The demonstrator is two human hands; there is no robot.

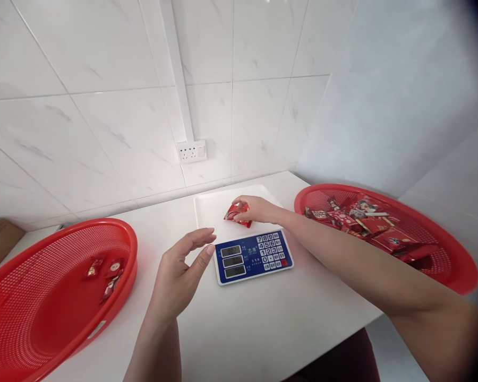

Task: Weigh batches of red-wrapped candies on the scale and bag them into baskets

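My right hand [255,208] rests on the white platform of a digital scale [213,209] and is closed on a small red packet [236,214]. The scale's blue front panel [253,255] shows three displays and a keypad. My left hand [181,270] hovers just left of that panel, fingers apart and curled, holding nothing. A red mesh basket [454,268] at the right holds several red packets [362,220]. Another red mesh basket [59,297] at the left holds a few small packets [107,273].
Everything stands on a white table [263,323] set in a corner of white tiled walls. A power socket [191,151] sits on the wall behind the scale. A brown cardboard item [0,239] lies at the far left edge.
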